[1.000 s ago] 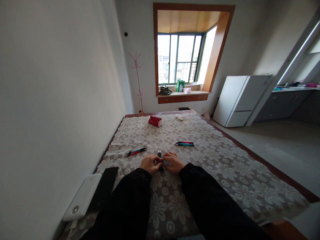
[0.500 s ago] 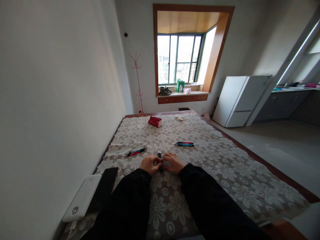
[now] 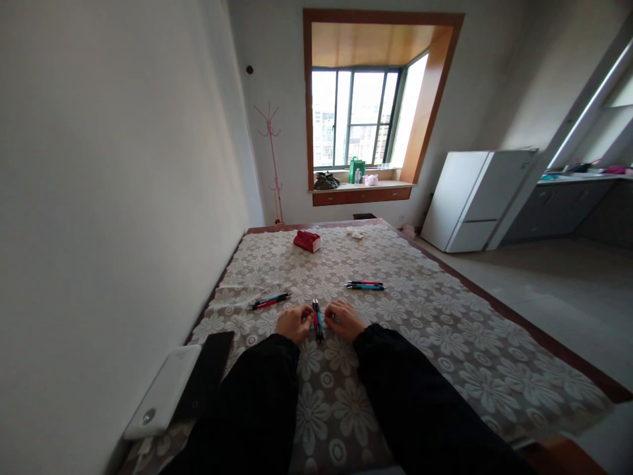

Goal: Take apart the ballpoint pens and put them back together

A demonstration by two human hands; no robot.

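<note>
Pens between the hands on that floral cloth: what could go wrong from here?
1. The pens lie between the left hand and right hand; whether either has a firm grip cannot be seen, so a slip is possible.
2. The lace tablecloth is openwork, so a pen tip might snag in it.
3. Two more pen pairs, one at the left and one at the right, lie loose nearby and might roll if the cloth is tugged.
</note>
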